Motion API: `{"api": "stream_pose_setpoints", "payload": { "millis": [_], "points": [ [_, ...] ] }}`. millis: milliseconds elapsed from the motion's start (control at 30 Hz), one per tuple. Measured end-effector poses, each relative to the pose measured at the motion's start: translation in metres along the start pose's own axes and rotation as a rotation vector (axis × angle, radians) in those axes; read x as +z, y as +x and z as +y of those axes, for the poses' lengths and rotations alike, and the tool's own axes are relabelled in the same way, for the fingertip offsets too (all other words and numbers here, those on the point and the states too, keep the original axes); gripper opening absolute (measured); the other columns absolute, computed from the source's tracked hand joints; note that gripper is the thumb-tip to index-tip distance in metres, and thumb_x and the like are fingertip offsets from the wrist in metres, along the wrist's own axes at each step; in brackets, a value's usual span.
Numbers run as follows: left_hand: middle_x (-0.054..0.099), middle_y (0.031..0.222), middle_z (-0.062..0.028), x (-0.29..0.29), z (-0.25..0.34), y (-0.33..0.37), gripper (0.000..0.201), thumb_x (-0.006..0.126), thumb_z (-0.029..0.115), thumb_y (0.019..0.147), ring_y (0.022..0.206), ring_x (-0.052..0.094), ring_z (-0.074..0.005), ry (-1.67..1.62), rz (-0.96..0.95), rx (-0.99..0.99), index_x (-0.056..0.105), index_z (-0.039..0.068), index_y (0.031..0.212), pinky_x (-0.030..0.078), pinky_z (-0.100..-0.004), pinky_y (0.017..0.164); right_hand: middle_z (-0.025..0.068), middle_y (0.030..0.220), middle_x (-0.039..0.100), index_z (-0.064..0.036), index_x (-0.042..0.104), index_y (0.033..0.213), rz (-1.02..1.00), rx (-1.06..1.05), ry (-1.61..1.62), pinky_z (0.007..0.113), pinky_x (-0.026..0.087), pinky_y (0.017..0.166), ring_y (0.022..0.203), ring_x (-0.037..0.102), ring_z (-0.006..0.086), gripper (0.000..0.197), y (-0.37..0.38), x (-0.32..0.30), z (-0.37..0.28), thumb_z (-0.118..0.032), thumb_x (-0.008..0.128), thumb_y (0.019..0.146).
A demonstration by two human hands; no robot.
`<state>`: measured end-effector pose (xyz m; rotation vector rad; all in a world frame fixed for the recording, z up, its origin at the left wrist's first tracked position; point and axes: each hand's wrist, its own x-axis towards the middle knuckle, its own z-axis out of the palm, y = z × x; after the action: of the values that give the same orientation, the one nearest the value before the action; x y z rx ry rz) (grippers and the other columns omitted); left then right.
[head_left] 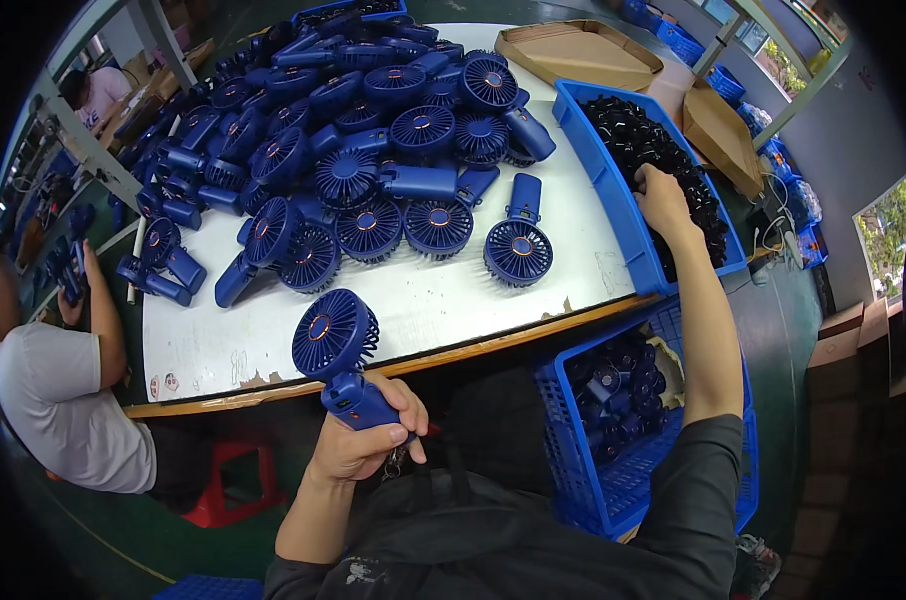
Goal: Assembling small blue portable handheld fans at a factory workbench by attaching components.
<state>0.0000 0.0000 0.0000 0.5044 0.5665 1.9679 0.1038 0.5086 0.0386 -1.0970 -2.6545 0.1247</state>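
Dark-blue handheld fan, gripped by its handle; loose black parts, heaped.

Fan point(335, 338): left of centre, lower half of frame; round ribbed grille with a copper-coloured ring at the hub, facing up and tilted; small dark window on the handle near the neck; handle slants down to the right, partly covered. Black parts point(625, 132): small, tangled, glinting in places, in a blue tray point(595, 165), upper right; individual shapes unclear.

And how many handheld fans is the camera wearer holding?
1: the navy handheld fan in the left hand. The right hand is at the black parts in the blue bin; no fan shows there, though that hand's underside is hidden.
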Motion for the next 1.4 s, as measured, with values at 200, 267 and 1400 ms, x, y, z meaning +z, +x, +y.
{"api": "stream_pose_setpoints", "payload": {
  "millis": [200, 267, 1400],
  "points": [
    [0.062, 0.086, -0.0157, -0.001, 0.005, -0.002, 0.024, 0.069, -0.008, 0.082, 0.083, 0.066, -0.0265, 0.148, 0.212, -0.074, 0.059, -0.003, 0.104, 0.063, -0.0359, 0.056, 0.0154, 0.088, 0.073, 0.0013, 0.068, 0.106, 0.191, 0.01, 0.298, 0.035, 0.054, 0.076, 0.083, 0.071, 0.0244, 0.026, 0.012, -0.019, 0.022, -0.002, 0.067, 0.079],
    [0.063, 0.085, -0.0145, -0.002, 0.01, -0.005, 0.023, 0.071, -0.004, 0.084, 0.079, 0.067, -0.0234, 0.26, 0.331, -0.152, 0.058, -0.004, 0.103, 0.063, -0.0338, 0.055, 0.0077, 0.086, 0.069, 0.0037, 0.065, 0.114, 0.095, 0.182, 0.657, 0.027, 0.05, 0.064, 0.072, 0.063, 0.0152, 0.033, 0.004, -0.033, 0.005, -0.004, 0.068, 0.082],
    [0.063, 0.1, -0.0075, 0.005, -0.01, -0.012, 0.031, 0.069, 0.001, 0.09, 0.083, 0.065, -0.0133, 0.336, 0.386, -0.128, 0.055, -0.001, 0.118, 0.059, -0.0255, 0.063, 0.0158, 0.104, 0.065, 0.0034, 0.065, 0.104, -0.172, -0.635, 1.109, 0.033, 0.055, 0.076, 0.088, 0.067, 0.026, 0.027, -0.228, 0.006, -0.252, 0.001, 0.076, 0.079]
  ]
}}
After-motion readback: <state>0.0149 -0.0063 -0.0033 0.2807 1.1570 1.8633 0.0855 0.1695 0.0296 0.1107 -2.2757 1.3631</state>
